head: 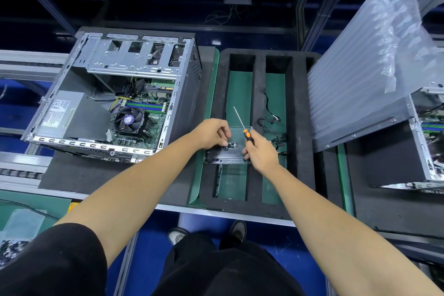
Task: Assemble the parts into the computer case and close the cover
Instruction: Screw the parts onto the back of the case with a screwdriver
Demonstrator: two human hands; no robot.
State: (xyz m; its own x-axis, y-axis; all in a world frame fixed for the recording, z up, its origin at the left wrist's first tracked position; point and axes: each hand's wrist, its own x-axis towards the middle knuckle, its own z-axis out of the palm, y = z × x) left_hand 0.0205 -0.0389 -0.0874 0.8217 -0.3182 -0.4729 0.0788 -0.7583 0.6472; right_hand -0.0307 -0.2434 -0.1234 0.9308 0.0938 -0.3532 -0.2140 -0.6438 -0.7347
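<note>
An open computer case [115,96] lies on its side at the left, showing its motherboard, fan and power supply. A clear plastic box of small screws [228,151] rests on the black foam tray [300,127]. My left hand [212,133] reaches into the box, fingers curled and pinching at the screws [233,144]. My right hand [260,150] grips a screwdriver with an orange and black handle [247,134], its shaft pointing up and away over the tray.
Black cables [271,122] lie in the tray's right slot. A side cover with clear air-cushion wrap [367,74] leans at the right against a second case [430,137]. Aluminium rails run along the back. My legs and shoes are below the bench edge.
</note>
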